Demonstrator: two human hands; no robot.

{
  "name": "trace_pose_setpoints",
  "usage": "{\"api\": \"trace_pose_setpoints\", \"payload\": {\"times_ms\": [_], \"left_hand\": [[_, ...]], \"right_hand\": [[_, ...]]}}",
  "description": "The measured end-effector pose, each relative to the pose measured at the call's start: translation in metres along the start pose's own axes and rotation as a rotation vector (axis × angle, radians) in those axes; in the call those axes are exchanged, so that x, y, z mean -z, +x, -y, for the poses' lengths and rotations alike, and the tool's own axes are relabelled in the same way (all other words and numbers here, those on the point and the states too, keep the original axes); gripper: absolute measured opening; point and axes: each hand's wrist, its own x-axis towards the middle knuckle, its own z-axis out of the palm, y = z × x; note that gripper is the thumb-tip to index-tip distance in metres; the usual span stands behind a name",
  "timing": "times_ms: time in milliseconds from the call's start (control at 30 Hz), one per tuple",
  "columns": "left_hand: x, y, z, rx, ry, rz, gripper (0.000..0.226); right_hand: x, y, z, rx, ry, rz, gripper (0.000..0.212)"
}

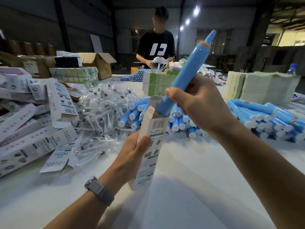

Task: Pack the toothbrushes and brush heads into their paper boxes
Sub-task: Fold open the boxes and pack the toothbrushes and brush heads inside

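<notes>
My right hand (196,103) grips a blue toothbrush handle (186,71) around its lower half. The handle tilts up to the right, and its base sits in the open mouth of a white paper box (151,136). My left hand (133,151) holds that box upright above the table, thumb across its printed front. A heap of blue toothbrush handles (257,118) lies behind my hands, to the right. Bagged brush heads (102,109) form a pile at centre left. Flat and folded paper boxes (24,123) are strewn on the left.
A white table (181,187) spreads under my arms. Stacks of green-white cartons (158,83) and paper sheets (259,86) stand behind the heaps. Open cardboard boxes (97,63) sit at the back left. A person in a black shirt (156,45) works across the table.
</notes>
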Motion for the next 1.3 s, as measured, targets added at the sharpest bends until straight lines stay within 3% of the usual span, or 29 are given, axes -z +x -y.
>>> {"api": "trace_pose_setpoints", "payload": {"times_ms": [133, 233, 433, 533, 600, 667, 800, 867, 967, 1067, 1200, 1300], "left_hand": [[0.003, 0.001, 0.003, -0.011, -0.006, -0.018, 0.09], [0.004, 0.002, 0.006, -0.009, -0.008, -0.039, 0.091], [0.007, 0.005, 0.009, -0.025, -0.042, -0.085, 0.037], [0.014, 0.006, 0.01, -0.071, -0.001, -0.153, 0.026], [0.02, 0.007, 0.009, -0.093, 0.023, -0.213, 0.026], [0.028, 0.009, 0.007, -0.133, 0.017, -0.263, 0.03], [0.044, 0.012, 0.007, -0.122, 0.015, -0.321, 0.039], [0.04, 0.013, 0.005, -0.092, 0.007, -0.34, 0.031], [0.033, 0.015, -0.001, 0.0, -0.079, -0.34, 0.019], [0.039, 0.014, 0.008, -0.08, 0.006, -0.283, 0.024], [0.041, 0.013, 0.009, -0.126, 0.001, -0.233, 0.026], [0.035, 0.011, 0.008, -0.153, 0.003, -0.207, 0.043]], "right_hand": [[-0.007, -0.003, 0.0, -0.043, -0.128, 0.201, 0.025], [-0.01, -0.003, -0.003, 0.007, -0.063, 0.153, 0.046], [-0.024, -0.008, -0.019, 0.097, 0.185, 0.14, 0.022], [-0.042, -0.009, -0.039, -0.068, 0.473, 0.055, 0.01], [-0.061, -0.008, -0.056, -0.224, 0.533, 0.043, 0.012], [-0.085, -0.007, -0.075, -0.26, 0.332, 0.186, 0.013], [-0.137, -0.01, -0.086, -0.009, -0.276, 0.688, 0.017], [-0.153, -0.009, -0.083, -0.003, -0.414, 0.737, 0.024], [-0.163, -0.002, -0.084, -0.067, -0.395, 0.693, 0.007], [-0.15, 0.002, -0.084, 0.009, -0.492, 0.613, 0.013], [-0.106, 0.01, -0.071, -0.174, -0.054, 0.305, 0.027], [-0.056, 0.018, -0.041, -0.21, 0.299, 0.107, 0.024]]}}
